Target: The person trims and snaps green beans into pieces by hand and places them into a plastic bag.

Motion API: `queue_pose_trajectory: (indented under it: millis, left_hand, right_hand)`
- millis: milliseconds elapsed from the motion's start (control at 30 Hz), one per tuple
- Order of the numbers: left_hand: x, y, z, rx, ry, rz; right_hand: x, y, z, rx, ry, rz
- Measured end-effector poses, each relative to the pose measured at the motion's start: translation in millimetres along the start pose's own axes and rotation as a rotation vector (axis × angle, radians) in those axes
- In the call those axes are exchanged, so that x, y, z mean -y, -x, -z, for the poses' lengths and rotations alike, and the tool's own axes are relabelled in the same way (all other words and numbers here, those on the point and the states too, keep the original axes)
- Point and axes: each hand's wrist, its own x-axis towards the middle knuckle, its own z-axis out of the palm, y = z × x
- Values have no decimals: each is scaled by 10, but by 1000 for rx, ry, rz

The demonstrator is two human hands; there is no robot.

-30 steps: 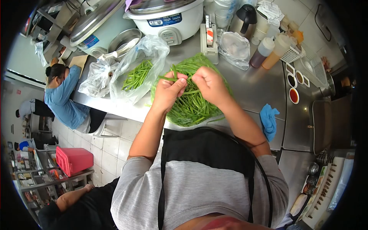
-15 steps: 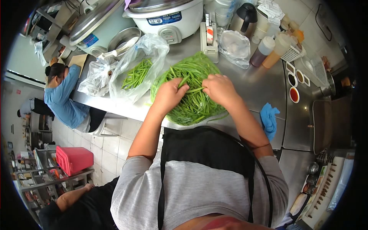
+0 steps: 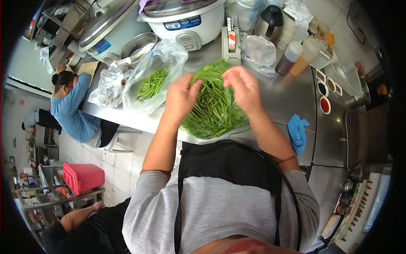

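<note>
A: Position of the beans?

B: A heap of long, thin green beans [image 3: 211, 108] is held in a thin see-through plastic bag [image 3: 239, 120], set on the grey stainless-steel counter [image 3: 279, 95], just beyond the black cloth apron [image 3: 228, 163].

A: Left hand [image 3: 181, 96]?

B: Raised over the heap's left edge, fingers bent, thumb pointed up and inward. Fingertips blurred by motion. A smear of green is seen beside them; whether a bean is gripped cannot be told.

A: Right hand [image 3: 245, 89]?

B: Held over the heap's upper right, fingers curled, tips drawn in narrow toward the thumb. Whether anything is pinched there cannot be told. The hands are kept apart, with beans seen between them.

A: Forearms?

B: Both are angled up and inward from bent elbows.

A: Surroundings?

B: To the left, shorter green bean pieces [image 3: 152, 84] are contained in a clear, crinkled plastic bag [image 3: 175, 53]. To the right, a crumpled bright-blue cloth [image 3: 298, 133] is noted.
</note>
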Motion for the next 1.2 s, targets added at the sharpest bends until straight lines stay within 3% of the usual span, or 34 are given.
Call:
queue_pose_trajectory:
  millis: [67, 133, 167, 200, 333, 433, 533, 667, 767, 833, 867, 900, 967, 1067, 1133, 1167, 1200]
  left_hand:
    - [166, -15, 39, -75, 298, 212]
    - [210, -25, 121, -83, 631, 397]
    - [197, -26, 105, -97, 660, 372]
    - [179, -31, 80, -113, 689, 346]
    - [143, -25, -11, -122, 779, 308]
    - [114, 31, -45, -101, 852, 308]
    - [128, 85, -92, -122, 908, 331]
    - [30, 290, -245, -117, 751, 234]
    - [-71, 324, -248, -117, 326, -182]
    - [115, 256, -137, -293, 386, -30]
    - [204, 188, -4, -354, 296, 14]
    - [259, 89, 167, -418, 203, 57]
    - [429, -86, 446, -416, -32, -37]
    - [932, -170, 689, -345, -282, 59]
    - [1319, -128, 817, -95, -401, 259]
    - [1395, -22, 809, -88, -589, 264]
    - [1397, 2, 805, -70, -588, 288]
  right_hand:
    - [-27, -71, 90, -9, -69, -7]
    - [-152, -77, 86, 141, 190, -85]
    - [-221, -55, 82, 215, 321, -130]
    - [-248, -48, 69, 283, 684, 68]
    - [-197, 35, -112, 339, 500, -80]
    - [-187, 3, -131, 366, 632, -103]
    - [-202, 14, -138, 171, 521, 25]
    - [-351, -41, -131, -50, 453, 73]
    - [-427, -75, -99, -79, 364, -57]
    - [-399, -94, -73, -8, 371, -102]
    - [-353, -103, -29, 138, 527, -190]
    - [-339, -92, 4, 210, 695, -138]
    - [-320, -65, 65, 354, 1026, -27]
    - [-145, 97, 290, 285, 844, 24]
    - [-44, 264, 553, 289, 957, -110]
    - [-14, 330, 696, 288, 1018, -169]
    - [-20, 414, 832, 339, 1065, -315]
